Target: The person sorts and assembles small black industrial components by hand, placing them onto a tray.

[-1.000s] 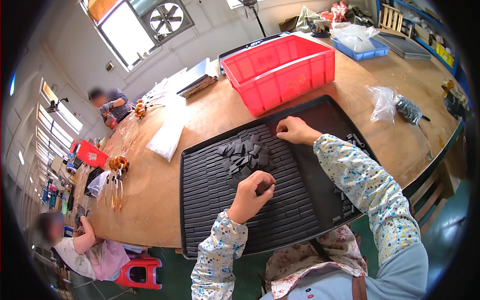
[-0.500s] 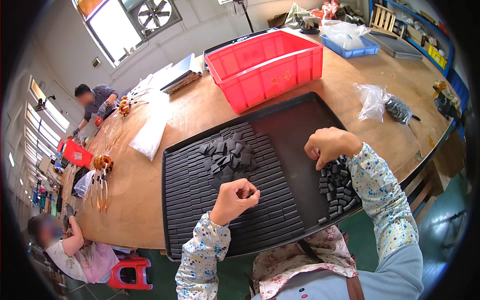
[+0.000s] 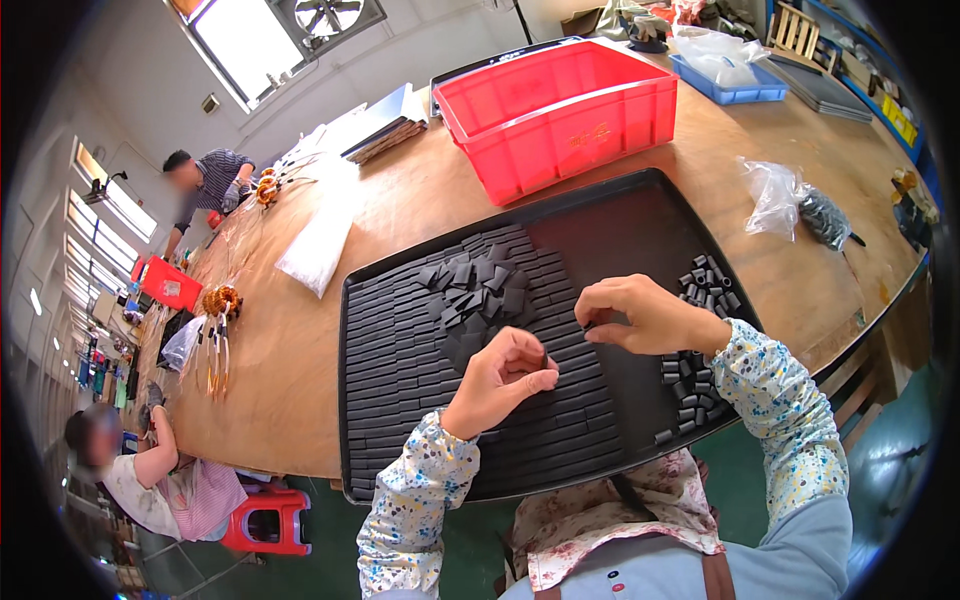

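Observation:
A large black tray [image 3: 612,232] lies in front of me on the table. Its left part is lined with close rows of black pieces [image 3: 392,400], and a loose heap of flat black squares [image 3: 476,290] rests on top of them. Small black tubes [image 3: 688,385] lie scattered along the tray's right side. Over the rows, my left hand [image 3: 497,382] is closed in a pinch, with a small dark piece showing at the fingertips. My right hand [image 3: 645,315] faces it a little apart, thumb and fingers pinching a small black tube whose end just shows.
Behind the tray stands a red crate [image 3: 570,130], with a blue bin [image 3: 735,90] beyond it. Plastic bags [image 3: 770,200] lie at right, a white sheet [image 3: 318,255] at left. Two people [image 3: 215,185] sit or lean at the table's left side, near copper coils [image 3: 222,302].
My right hand has moved left from the tubes toward my left hand. The left hand has turned slightly, its fingers lifting. The whole view has shifted a little.

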Motion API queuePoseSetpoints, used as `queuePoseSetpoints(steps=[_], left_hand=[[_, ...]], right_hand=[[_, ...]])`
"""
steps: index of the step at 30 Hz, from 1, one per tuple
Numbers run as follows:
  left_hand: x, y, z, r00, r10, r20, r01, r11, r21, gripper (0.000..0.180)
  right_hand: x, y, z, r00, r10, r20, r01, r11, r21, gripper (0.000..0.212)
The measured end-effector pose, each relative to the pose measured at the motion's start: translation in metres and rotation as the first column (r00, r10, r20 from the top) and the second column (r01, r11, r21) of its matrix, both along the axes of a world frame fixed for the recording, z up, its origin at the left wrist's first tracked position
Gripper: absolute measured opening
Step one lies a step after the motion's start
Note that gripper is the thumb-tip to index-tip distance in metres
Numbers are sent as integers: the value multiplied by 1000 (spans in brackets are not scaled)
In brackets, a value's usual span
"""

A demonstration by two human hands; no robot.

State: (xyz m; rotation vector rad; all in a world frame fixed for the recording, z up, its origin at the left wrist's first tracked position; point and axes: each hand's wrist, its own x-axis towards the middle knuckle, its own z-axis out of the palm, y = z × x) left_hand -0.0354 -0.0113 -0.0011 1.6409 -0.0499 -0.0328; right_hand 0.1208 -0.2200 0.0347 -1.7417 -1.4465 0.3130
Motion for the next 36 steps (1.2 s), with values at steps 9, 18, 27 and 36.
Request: queuePoseSetpoints(steps=[9,18,27,36], left_hand=[[-1,-4,6,999,-3,-35,1,998,-66,36],[-1,7,-2,990,-92,-110,85,994,-64,20],[1,-7,5,999,25,-42,-29,996,-85,28],[-1,-5,8,995,-51,-86,48,998,-41,31]], right_hand=[[-28,11,-20,929,97,-358,-26,980,197,16],[-38,10,-27,982,180,-51,-173,977,126,32],[-35,11,-33,718,171,-675,28,962,273,13],[-40,12,-30,550,263,-793,-5,950,312,12]])
